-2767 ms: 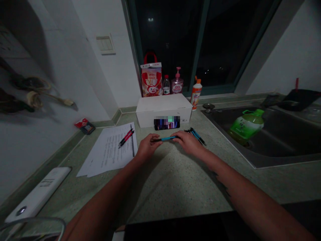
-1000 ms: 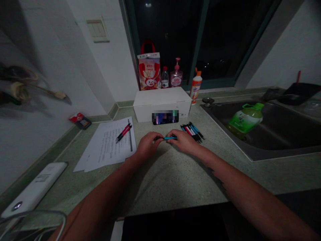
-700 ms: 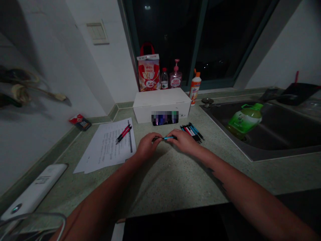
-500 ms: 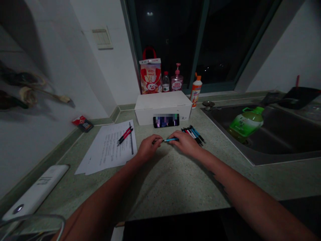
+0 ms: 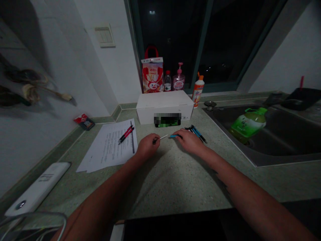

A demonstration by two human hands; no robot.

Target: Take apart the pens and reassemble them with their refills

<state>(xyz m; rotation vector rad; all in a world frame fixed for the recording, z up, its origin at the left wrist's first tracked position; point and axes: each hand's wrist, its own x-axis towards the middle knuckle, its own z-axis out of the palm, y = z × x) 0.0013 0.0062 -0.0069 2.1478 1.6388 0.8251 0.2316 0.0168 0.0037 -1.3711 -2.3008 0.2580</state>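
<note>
Pinching a blue pen barrel (image 5: pixel 175 136), the right hand (image 5: pixel 188 140) is in front of the white box (image 5: pixel 164 107), near the phone (image 5: pixel 173 122) standing against it. The left hand (image 5: pixel 148 145), also in front of the box, grips a dark pen piece (image 5: pixel 154 141) with a thin white tube (image 5: pixel 164 137) reaching close to the barrel; whether they touch is unclear. Nearer than the box, the speckled green counter (image 5: pixel 170 180) runs to its front edge. Papers (image 5: pixel 107 145) bearing two red pens (image 5: pixel 126 135) lie left of the box; more pens (image 5: pixel 199 134) lie before its right end. Right of it is the sink (image 5: pixel 283 147); behind it, a dark window (image 5: pixel 173 30).
</note>
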